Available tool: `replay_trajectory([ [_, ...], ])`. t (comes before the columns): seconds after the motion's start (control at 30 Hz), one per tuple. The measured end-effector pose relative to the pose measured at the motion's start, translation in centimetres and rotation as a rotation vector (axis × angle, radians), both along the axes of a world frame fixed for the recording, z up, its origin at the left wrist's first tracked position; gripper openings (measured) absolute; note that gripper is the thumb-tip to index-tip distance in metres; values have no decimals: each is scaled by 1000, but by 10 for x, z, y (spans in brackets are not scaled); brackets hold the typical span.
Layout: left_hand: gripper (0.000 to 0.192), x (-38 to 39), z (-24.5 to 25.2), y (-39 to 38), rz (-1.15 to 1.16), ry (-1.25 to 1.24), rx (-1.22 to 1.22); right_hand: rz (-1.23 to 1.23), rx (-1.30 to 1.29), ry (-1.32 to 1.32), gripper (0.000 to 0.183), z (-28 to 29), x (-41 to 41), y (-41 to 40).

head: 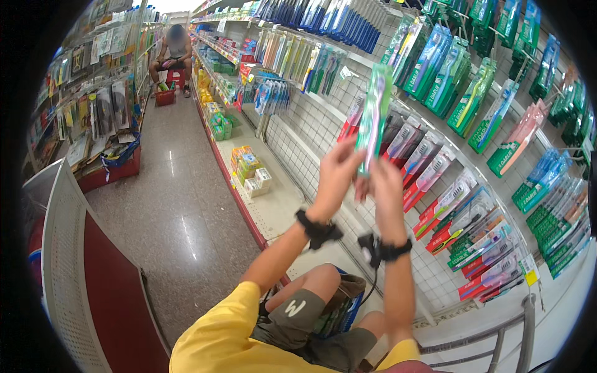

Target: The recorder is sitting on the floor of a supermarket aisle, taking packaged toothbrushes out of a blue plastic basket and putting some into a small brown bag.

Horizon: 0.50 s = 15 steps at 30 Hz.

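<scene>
A packaged toothbrush (375, 109), green and clear with a purple-and-white handle showing, is held up nearly upright before the wire-grid display wall (298, 140). My left hand (340, 170) grips its lower left side. At the lower end, my right hand (383, 186) also has its fingers on the pack; the fingers are partly blurred. Behind my hands hang rows of red-and-clear toothbrush packs (422, 154). Green Darlie toothbrush packs (447, 79) fill the hooks above and to the right. Both wrists wear black straps.
A blue basket (350, 317) stands between my knees. Small boxes (252, 170) sit on the low shelf at left. Down the aisle a person (175, 56) sits on a red stool, with a red basket (165, 97) in front. Metal rails (527, 326) run at lower right.
</scene>
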State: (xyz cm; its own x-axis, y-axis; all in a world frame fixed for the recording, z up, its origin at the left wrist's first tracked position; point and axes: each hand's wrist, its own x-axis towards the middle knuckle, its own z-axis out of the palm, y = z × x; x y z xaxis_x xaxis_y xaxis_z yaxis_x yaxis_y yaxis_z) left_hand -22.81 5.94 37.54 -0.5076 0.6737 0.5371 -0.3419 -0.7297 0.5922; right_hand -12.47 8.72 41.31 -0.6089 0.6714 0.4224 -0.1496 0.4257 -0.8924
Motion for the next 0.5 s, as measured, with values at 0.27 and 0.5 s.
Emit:
replay_trajectory([
  [0.27,35,-58,123,107,-114,-8,191,-255,233,42,29,123,-67,87],
  [0.5,37,-68,158,151,219,182,134,-313,314,-1,30,156,-69,126],
])
